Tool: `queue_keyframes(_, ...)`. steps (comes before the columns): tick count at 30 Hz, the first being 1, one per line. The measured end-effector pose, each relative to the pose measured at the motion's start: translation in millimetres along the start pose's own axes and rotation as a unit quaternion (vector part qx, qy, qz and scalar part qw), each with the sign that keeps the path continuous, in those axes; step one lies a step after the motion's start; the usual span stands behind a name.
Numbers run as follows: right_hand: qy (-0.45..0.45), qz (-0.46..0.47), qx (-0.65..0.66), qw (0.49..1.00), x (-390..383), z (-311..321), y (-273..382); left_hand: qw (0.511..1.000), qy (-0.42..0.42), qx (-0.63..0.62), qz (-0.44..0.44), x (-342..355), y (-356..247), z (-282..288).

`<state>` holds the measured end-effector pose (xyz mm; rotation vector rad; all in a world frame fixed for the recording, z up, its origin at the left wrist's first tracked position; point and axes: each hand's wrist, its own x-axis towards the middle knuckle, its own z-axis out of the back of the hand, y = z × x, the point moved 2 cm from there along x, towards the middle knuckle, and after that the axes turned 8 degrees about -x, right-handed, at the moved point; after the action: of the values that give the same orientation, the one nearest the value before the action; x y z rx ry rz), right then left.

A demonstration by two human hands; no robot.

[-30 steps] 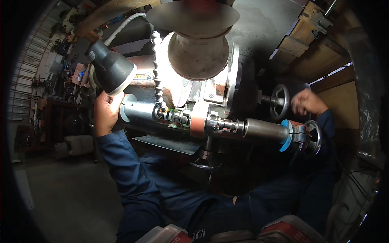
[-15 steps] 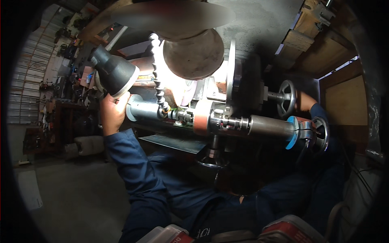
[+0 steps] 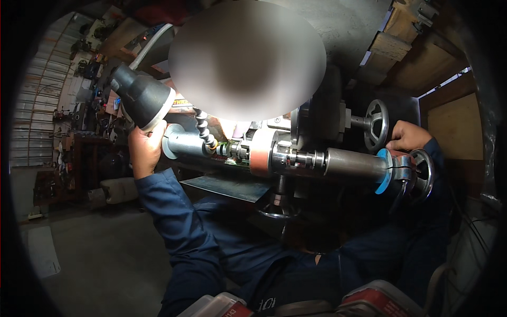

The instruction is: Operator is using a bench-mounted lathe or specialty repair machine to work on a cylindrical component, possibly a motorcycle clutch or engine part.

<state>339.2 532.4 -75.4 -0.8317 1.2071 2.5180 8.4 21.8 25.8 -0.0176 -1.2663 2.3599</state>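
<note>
A machine with a long horizontal spindle assembly stretches across the middle. My left hand (image 3: 145, 151) is at its left end, thumb against the flange of a grey cylinder (image 3: 187, 143). The black lamp (image 3: 140, 95) covers its fingers, so what they close on is hidden. My right hand (image 3: 411, 136) is closed at the rim of a metal handwheel (image 3: 376, 125) on the right; the handle itself is hidden in the fist. Between the hands sit an orange-banded collar (image 3: 262, 153), a bare steel cylinder (image 3: 355, 165) and a blue ring (image 3: 384, 170).
A segmented coolant hose (image 3: 202, 127) bends down to the workpiece area. A second handwheel (image 3: 422, 175) is at the right end, another (image 3: 280, 208) below. A flat metal plate (image 3: 227, 187) juts toward me. A blurred round patch hides the upper middle. Tool-laden shelves line the left.
My right hand has come out from behind the handwheel, slightly right and down, and shows more fully. My left hand stays at the left end. The view has shifted slightly.
</note>
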Motion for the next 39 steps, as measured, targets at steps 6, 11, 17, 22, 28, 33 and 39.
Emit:
queue_keyframes(6, 0.02, 0.032, 0.01, 0.999, 1, -2, 6, 0.999, -0.003, -0.049, -0.006, 1, 0, -2)
queue_keyframes(11, 0.012, -0.011, 0.145, 0.989, -8, 16, 24, 0.999, -0.01, 0.021, -0.024, -1, -2, 0)
queue_keyframes(17, -0.298, 0.059, 0.154, 0.94, 26, 9, -30, 0.999, -0.008, 0.014, -0.039, 0, -4, -3)
queue_keyframes(22, -0.364, -0.184, 0.284, 0.868, 27, -20, -150, 1.0, -0.006, -0.005, -0.025, -1, -4, -3)
queue_keyframes(28, -0.019, -0.242, -0.236, 0.941, 7, -207, -165, 0.998, -0.014, 0.027, -0.06, -1, 0, 2)
queue_keyframes(33, 0.105, 0.035, -0.077, 0.991, -1, -303, 40, 0.997, -0.032, -0.003, -0.068, 0, 4, 2)
queue_keyframes(39, 0.04, -0.091, 0.655, 0.749, 23, -320, 221, 0.997, -0.039, -0.001, -0.073, -3, 0, 4)
